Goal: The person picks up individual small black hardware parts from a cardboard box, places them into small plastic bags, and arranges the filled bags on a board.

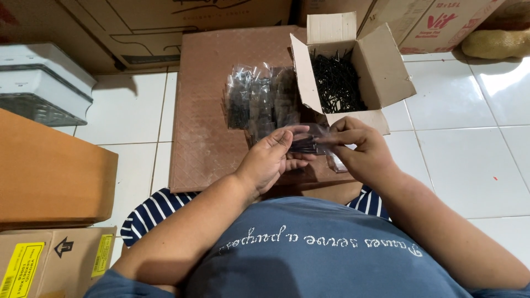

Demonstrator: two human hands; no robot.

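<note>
My left hand [271, 157] and my right hand [361, 149] together hold a small clear plastic bag [310, 142] with dark screws inside, just above the near edge of a brown board [204, 110]. Both hands pinch the bag at its top, thumbs and forefingers closed on the plastic. Beyond the hands lies a pile of filled clear bags [259, 102] on the board. To its right stands an open cardboard box [381, 60] full of loose black screws [337, 83].
A white tiled floor [469, 154] spreads to the right. A wooden block [49, 171] and a cardboard carton [49, 259] sit at the left, a white and grey plastic case [41, 83] behind them. Large cartons [165, 27] line the back.
</note>
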